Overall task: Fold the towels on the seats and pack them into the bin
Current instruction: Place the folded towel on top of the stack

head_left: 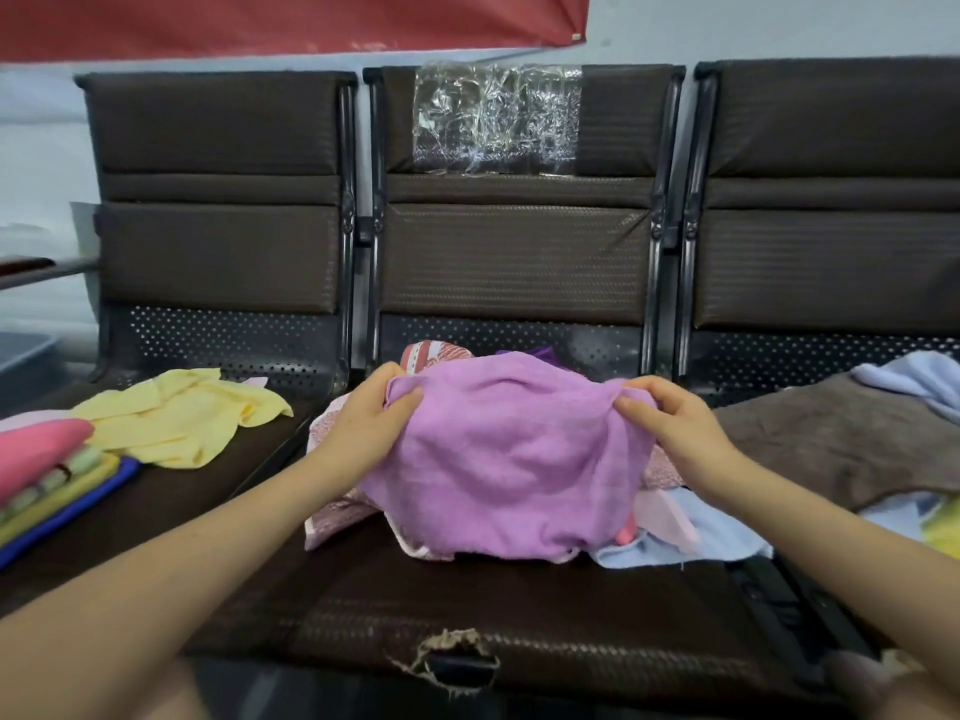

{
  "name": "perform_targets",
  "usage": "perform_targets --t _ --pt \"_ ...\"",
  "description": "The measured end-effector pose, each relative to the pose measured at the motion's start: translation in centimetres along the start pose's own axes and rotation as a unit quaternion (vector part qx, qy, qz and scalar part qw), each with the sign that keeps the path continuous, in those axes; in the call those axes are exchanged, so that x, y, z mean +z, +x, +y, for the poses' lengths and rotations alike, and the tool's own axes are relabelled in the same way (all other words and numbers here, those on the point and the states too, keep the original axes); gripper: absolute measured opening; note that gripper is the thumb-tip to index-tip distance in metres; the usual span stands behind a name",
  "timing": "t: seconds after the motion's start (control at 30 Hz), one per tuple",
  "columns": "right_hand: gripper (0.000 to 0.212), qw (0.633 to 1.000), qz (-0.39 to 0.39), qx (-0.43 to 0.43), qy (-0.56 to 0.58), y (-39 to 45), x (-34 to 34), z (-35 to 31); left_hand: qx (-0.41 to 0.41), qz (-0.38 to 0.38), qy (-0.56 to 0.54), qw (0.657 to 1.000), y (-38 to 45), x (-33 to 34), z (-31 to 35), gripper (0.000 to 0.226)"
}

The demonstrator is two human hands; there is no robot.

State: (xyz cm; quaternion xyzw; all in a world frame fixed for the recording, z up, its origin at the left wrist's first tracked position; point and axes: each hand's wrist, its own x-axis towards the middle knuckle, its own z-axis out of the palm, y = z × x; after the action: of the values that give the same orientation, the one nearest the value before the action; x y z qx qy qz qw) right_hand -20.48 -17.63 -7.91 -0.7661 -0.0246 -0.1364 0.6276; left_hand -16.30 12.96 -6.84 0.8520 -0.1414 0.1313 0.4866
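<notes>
A purple towel hangs spread over a heap of towels on the middle seat. My left hand pinches its upper left corner and my right hand pinches its upper right corner. Under it lie a pink patterned towel and a light blue towel. A stack of folded towels sits on the left seat, pink on top. A grey bin shows at the far left edge, mostly cut off.
A crumpled yellow towel lies on the left seat beside the stack. A brown towel and a pale blue towel cover the right seat. The middle seat's front edge is torn. Seat backs rise behind.
</notes>
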Motion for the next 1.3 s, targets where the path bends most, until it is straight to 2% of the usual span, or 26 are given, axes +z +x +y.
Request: perform_targets --t 0.07,0.13,0.2,0.27,0.33,0.37,0.43,0.5,0.57,0.63,0.7,0.73,0.8,0.87,1.0,1.07,1.17,1.3 --pt "0.01 0.997 -0.027 0.056 0.043 -1.3 -0.6 -0.1 -0.058 -0.032 -0.032 0.997 -0.6 0.3 -0.6 0.024" --pt "0.009 0.99 -0.084 0.108 0.025 -2.3 -1.2 0.0 -0.124 -0.069 -0.083 0.986 -1.3 0.6 -1.2 0.018" --pt "0.01 0.975 -0.162 0.121 -0.092 -3.2 -1.8 0.3 -0.178 -0.132 -0.137 0.965 -2.7 1.1 -1.1 0.011" --pt "0.01 0.941 -0.249 0.122 -0.195 -4.2 -2.3 1.0 -0.22 -0.204 -0.169 0.939 -4.4 1.8 -1.3 0.019" --pt "0.01 0.92 -0.3 0.133 -0.213 -4.9 -2.7 1.4 -0.228 -0.248 -0.146 0.93 -5.9 2.6 -1.7 0.018" --pt "0.01 0.916 -0.313 0.134 -0.211 -5.2 -3.0 1.4 -0.217 -0.251 -0.113 0.936 -6.5 3.0 -1.6 0.011" --pt "0.008 0.915 -0.322 0.133 -0.205 -5.3 -3.7 1.1 -0.189 -0.23 -0.013 0.955 -6.6 3.3 -1.7 0.022" --pt "0.01 0.93 -0.298 0.116 -0.178 -4.8 -4.6 0.5 -0.156 -0.212 0.051 0.963 -6.0 2.9 -1.3 0.035" --pt "0.008 0.961 -0.24 0.107 -0.091 -4.1 -5.4 -0.4 -0.11 -0.183 0.091 0.973 -4.9 1.8 -0.5 0.039" --pt "0.014 0.973 -0.197 0.109 0.057 -3.4 -5.9 -1.6 -0.082 -0.142 0.066 0.984 -3.5 0.8 0.0 0.05" --pt "0.013 0.974 -0.146 0.1 0.142 -2.7 -5.6 -2.4 -0.079 -0.096 0.005 0.992 -2.3 0.2 0.7 0.036" --pt "0.015 0.982 -0.107 0.087 0.128 -2.1 -5.2 -2.4 -0.08 -0.072 -0.004 0.994 -1.7 0.2 0.9 0.029" --pt "0.019 0.999 -0.006 0.048 0.007 -0.7 -4.4 -1.8 -0.077 -0.034 0.001 0.996 -0.3 0.5 0.7 0.025" --pt "0.016 0.991 0.073 0.012 -0.114 0.9 -3.8 -0.9 -0.063 -0.008 0.014 0.998 1.2 1.1 -0.1 0.033" --pt "0.012 0.968 0.157 0.014 -0.194 4.4 -3.8 1.9 -0.067 0.035 0.062 0.995 4.3 2.6 -1.9 0.035" --pt "0.011 0.957 0.156 0.043 -0.242 5.8 -3.5 3.9 -0.071 0.033 0.082 0.994 5.3 3.5 -2.7 0.039" --pt "0.012 0.941 0.095 0.098 -0.31 7.0 -2.7 6.6 -0.09 0.006 0.13 0.987 6.5 4.8 -4.8 0.038" --pt "0.021 0.95 -0.02 0.158 -0.267 6.5 -1.5 7.5 -0.112 -0.046 0.171 0.978 7.2 6.3 -7.0 0.032"
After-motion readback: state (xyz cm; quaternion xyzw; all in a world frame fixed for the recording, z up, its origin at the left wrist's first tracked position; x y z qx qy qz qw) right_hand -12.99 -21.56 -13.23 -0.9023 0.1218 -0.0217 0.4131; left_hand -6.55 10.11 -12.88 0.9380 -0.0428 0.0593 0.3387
